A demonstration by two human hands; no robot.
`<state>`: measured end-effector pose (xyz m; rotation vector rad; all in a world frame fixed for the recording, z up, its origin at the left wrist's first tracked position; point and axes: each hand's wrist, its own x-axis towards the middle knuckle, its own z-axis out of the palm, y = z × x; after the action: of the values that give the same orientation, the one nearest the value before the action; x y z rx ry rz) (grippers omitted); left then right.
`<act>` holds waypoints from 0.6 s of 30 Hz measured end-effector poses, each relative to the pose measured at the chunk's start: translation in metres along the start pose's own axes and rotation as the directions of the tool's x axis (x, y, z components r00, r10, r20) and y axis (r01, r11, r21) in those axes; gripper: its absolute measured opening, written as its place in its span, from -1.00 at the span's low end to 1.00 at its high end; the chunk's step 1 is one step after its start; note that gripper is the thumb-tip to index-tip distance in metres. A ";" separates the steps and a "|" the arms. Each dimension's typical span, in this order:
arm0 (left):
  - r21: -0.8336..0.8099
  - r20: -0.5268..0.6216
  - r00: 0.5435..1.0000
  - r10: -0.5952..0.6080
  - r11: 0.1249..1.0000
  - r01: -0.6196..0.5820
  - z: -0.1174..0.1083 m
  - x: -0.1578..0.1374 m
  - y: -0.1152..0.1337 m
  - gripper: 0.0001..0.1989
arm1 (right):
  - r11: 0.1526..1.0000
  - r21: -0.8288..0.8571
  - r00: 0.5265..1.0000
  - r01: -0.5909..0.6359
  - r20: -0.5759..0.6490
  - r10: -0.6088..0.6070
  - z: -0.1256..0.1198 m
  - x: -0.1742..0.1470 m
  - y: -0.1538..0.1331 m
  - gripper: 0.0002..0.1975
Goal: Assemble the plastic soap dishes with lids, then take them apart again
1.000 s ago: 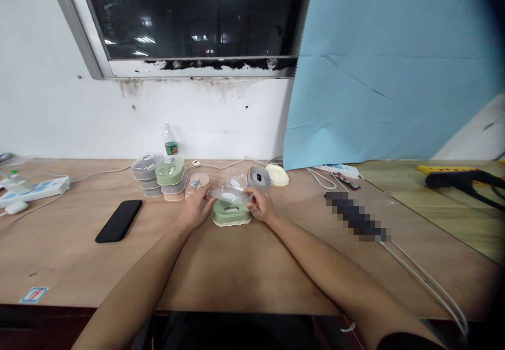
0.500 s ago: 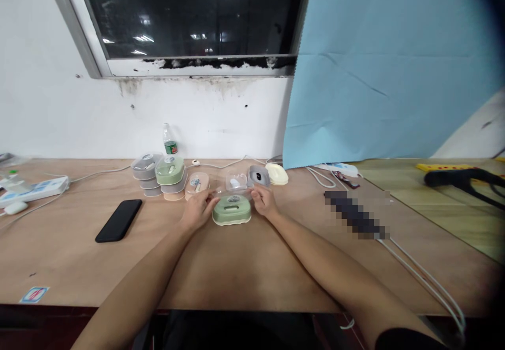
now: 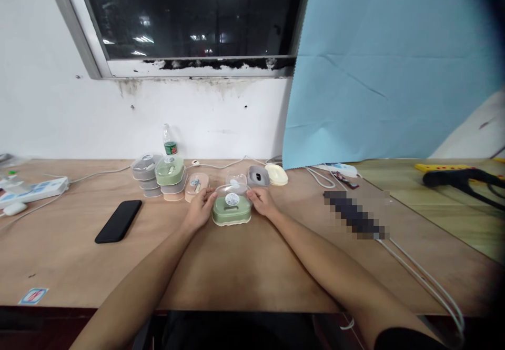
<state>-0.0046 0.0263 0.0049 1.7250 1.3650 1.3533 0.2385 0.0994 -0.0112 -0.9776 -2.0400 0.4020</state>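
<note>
A clear plastic lid (image 3: pixel 235 189) with a round sticker is tilted over the green box (image 3: pixel 232 216), its top turned toward me. My left hand (image 3: pixel 200 208) pinches the lid's left edge. On the opposite edge, the fingers of my right hand (image 3: pixel 261 201) are closed. The green box sits on the table between both hands, with a slot on its top. Whether the lid touches the box I cannot tell. Just behind are another clear lid (image 3: pixel 235 178), a grey box part (image 3: pixel 259 176) and a cream box part (image 3: pixel 277 174). A pink lidded box (image 3: pixel 196 183) stands beside my left hand.
Stacked lidded boxes (image 3: pixel 170 172) in green, grey and pink stand at the back left, before a plastic bottle (image 3: pixel 170 142). A black phone (image 3: pixel 119 221) lies at left. Power strips, cables (image 3: pixel 430 281) and a pixelated dark object (image 3: pixel 355 216) are on the table (image 3: pixel 244 271).
The clear lid has tipped, so its round sticker faces me more fully. My hands have stayed at its two edges with only slight movement. The green box has stayed in place.
</note>
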 end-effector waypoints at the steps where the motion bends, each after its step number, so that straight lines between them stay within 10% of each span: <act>1: -0.011 0.006 1.000 -0.008 1.000 0.008 0.000 0.000 -0.001 -0.53 | 1.000 0.008 1.000 -0.007 0.014 0.007 0.000 0.000 0.001 -0.39; 18: 0.096 0.044 0.998 0.037 0.995 -0.041 -0.004 -0.002 0.004 -0.45 | 0.994 0.049 0.984 -0.102 0.154 0.094 0.005 0.003 0.010 -0.41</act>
<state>-0.0063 0.0223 0.0089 1.8423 1.4010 1.2832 0.2385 0.1086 -0.0183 -1.0429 -2.1092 0.5999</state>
